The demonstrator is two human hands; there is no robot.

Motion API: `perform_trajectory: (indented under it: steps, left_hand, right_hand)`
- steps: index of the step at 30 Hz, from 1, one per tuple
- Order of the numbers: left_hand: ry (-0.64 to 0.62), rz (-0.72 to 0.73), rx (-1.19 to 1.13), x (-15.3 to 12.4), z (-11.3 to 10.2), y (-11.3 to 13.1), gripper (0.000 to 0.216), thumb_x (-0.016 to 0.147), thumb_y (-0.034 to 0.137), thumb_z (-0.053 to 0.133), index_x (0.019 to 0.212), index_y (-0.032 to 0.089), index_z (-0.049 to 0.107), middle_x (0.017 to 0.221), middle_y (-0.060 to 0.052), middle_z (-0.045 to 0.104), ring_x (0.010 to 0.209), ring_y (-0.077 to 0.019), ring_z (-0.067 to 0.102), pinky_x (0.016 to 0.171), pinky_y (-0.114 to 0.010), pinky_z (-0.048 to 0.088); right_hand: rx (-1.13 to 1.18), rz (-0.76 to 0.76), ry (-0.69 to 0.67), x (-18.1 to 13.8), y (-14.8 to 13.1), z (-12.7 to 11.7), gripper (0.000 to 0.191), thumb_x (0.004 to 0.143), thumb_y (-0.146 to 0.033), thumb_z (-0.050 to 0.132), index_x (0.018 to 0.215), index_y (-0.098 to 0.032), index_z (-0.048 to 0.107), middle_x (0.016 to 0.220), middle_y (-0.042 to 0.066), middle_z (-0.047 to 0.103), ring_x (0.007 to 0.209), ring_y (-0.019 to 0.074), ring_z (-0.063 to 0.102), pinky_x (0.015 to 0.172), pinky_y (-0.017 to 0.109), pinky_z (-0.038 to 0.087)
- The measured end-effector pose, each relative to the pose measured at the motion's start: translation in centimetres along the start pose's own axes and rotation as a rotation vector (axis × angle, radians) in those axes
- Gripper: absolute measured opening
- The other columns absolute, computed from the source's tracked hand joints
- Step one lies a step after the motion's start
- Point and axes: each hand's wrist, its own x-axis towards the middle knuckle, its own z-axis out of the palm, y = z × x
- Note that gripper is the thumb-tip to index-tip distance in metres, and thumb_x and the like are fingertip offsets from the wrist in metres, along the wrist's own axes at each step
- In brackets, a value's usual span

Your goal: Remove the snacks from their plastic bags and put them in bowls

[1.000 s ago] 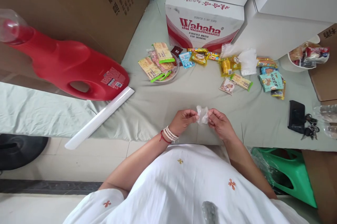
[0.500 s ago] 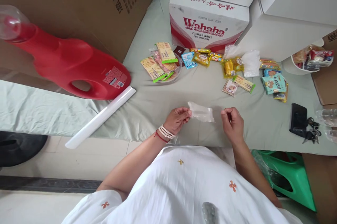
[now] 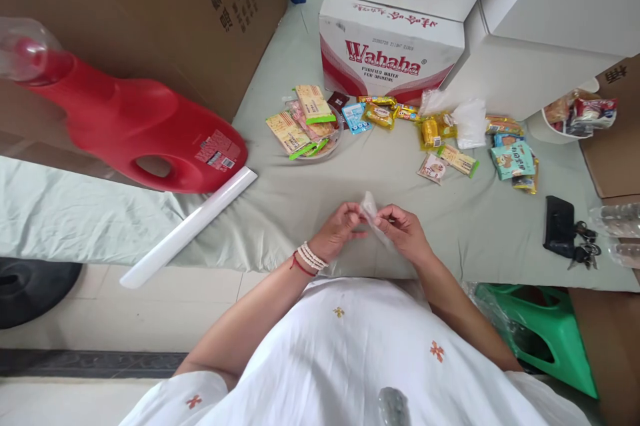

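Note:
A small clear plastic bag (image 3: 371, 210) is pinched between my two hands, just above the near part of the cloth-covered table. My left hand (image 3: 341, 229), with a beaded bracelet and red string at the wrist, closes on its left edge. On the other side, my right hand (image 3: 403, 231) grips it between thumb and forefinger. The bag looks crumpled and narrow, partly covered by the fingers. Beyond my hands lie a small square packet (image 3: 432, 168) and a cracker packet (image 3: 459, 160).
A clear round tray (image 3: 336, 146) holds several snack packets. Yellow-wrapped snacks (image 3: 380, 114) and folded plastic bags (image 3: 471, 123) lie before a Wahaba-style carton (image 3: 393, 53). At left are a red bottle (image 3: 150, 126) and white tube (image 3: 190, 226); at right, a black case with keys (image 3: 560, 226).
My right hand has moved left to the plastic bag and taken hold of it. The bag, held flat by my left hand before, is now bunched and tilted between both hands.

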Motion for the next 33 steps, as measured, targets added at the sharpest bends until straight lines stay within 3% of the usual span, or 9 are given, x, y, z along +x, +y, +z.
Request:
perform_trajectory:
  steps: [3,7,10,15,18,22,26,30,33]
  left_hand:
    - [-0.033,0.06,0.093,0.3,0.8,-0.3,0.056,0.055,0.051,0.098,0.089,0.016,0.069,0.086,-0.002,0.071,0.085,-0.0159,0.065,0.081,-0.028,0.051]
    - [0.117,-0.025,0.046,0.7,-0.2,0.2,0.053,0.052,0.048,0.098,0.079,0.016,0.065,0.074,0.002,0.067,0.073,-0.0129,0.064,0.073,-0.027,0.052]
    - [0.158,-0.025,0.044,1.0,-1.6,1.3,0.054,0.056,0.049,0.096,0.084,0.017,0.063,0.07,0.003,0.065,0.065,-0.0111,0.063,0.06,-0.023,0.05]
    - [0.255,0.128,0.158,1.6,-3.7,4.6,0.052,0.063,0.053,0.09,0.084,0.019,0.056,0.061,0.007,0.056,0.049,-0.007,0.051,0.041,-0.017,0.032]
    - [0.31,0.194,0.246,1.4,-3.5,5.4,0.05,0.072,0.059,0.082,0.088,0.02,0.056,0.071,0.004,0.059,0.059,-0.0098,0.057,0.045,-0.017,0.04]
    - [0.175,-0.05,0.387,0.6,0.2,2.2,0.061,0.063,0.054,0.091,0.104,0.019,0.062,0.099,-0.007,0.07,0.091,-0.0207,0.068,0.067,-0.028,0.055]
    - [0.082,-0.209,0.233,0.5,3.6,-1.5,0.06,0.055,0.037,0.098,0.1,0.015,0.065,0.091,-0.005,0.07,0.084,-0.0196,0.069,0.08,-0.034,0.056]
    - [-0.03,-0.272,0.034,1.1,2.3,0.3,0.053,0.05,0.03,0.099,0.085,0.015,0.063,0.077,0.001,0.065,0.068,-0.0132,0.066,0.074,-0.033,0.058]
    - [-0.171,-0.295,0.159,1.6,-0.4,3.6,0.052,0.051,0.027,0.097,0.091,0.017,0.067,0.071,0.004,0.062,0.062,-0.0118,0.064,0.068,-0.031,0.058]
  right_hand:
    - [0.094,-0.012,0.034,0.2,-0.1,0.2,0.033,0.087,-0.055,0.074,0.087,-0.023,0.068,0.076,-0.002,0.059,0.067,0.012,0.049,0.064,0.025,0.041]
    - [0.222,0.006,0.282,0.7,-0.4,-1.7,0.035,0.083,-0.055,0.078,0.084,-0.024,0.061,0.078,-0.002,0.058,0.07,0.0129,0.051,0.063,0.025,0.043]
    - [0.212,0.092,0.409,0.7,-0.4,-3.7,0.041,0.077,-0.056,0.081,0.078,-0.024,0.056,0.067,-0.005,0.049,0.058,0.0109,0.041,0.051,0.023,0.033]
    - [0.136,0.236,0.361,-0.2,-0.3,-5.6,0.044,0.067,-0.058,0.084,0.08,-0.024,0.059,0.061,-0.006,0.049,0.052,0.0105,0.037,0.049,0.025,0.03]
    - [0.163,0.247,0.402,-0.5,-0.2,-5.2,0.042,0.066,-0.055,0.084,0.08,-0.024,0.06,0.062,-0.006,0.052,0.052,0.011,0.04,0.05,0.026,0.033]
    - [0.298,0.196,0.531,-0.4,-0.1,-3.3,0.042,0.066,-0.054,0.085,0.08,-0.024,0.058,0.065,-0.006,0.054,0.055,0.0114,0.044,0.053,0.026,0.038]
    - [0.357,0.175,0.495,-0.6,-0.2,-2.9,0.046,0.065,-0.056,0.085,0.082,-0.025,0.056,0.068,-0.005,0.057,0.058,0.013,0.049,0.056,0.027,0.042]
    - [0.147,0.277,0.345,-1.8,-0.5,-6.0,0.046,0.066,-0.059,0.087,0.081,-0.023,0.062,0.063,-0.006,0.053,0.053,0.0102,0.041,0.05,0.024,0.033]
    - [-0.046,0.314,0.195,-2.7,-1.0,-9.0,0.046,0.071,-0.062,0.084,0.082,-0.021,0.066,0.061,-0.006,0.05,0.052,0.0086,0.037,0.048,0.023,0.026]
